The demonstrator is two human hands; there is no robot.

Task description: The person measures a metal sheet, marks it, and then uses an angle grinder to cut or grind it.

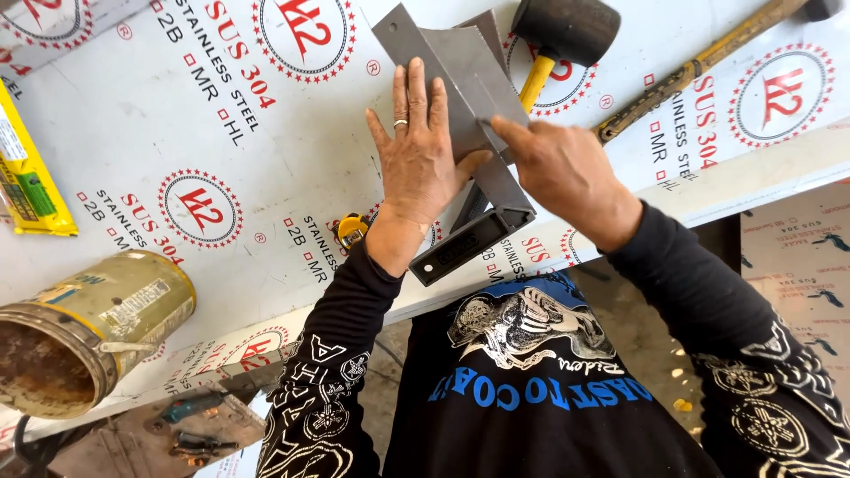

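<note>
- Grey metal piece, flat and angular, lying on sheet-covered workbench, top centre of view.
- Left hand palm-down on it, fingers spread and flat, pressing rather than gripping; ring on one finger.
- Right hand just beside, index finger stretched out to the fold line of the piece, other fingers curled; whether anything is pinched in them, cannot tell.
- Try square under both hands, dark stock at bench edge, blade running up under the grey piece.
- Rubber mallet with yellow handle just beyond the piece.
- Wooden-handled hammer farther right.
- Rusty open can near left edge, well apart.
- Yellow packet at far left.
</note>
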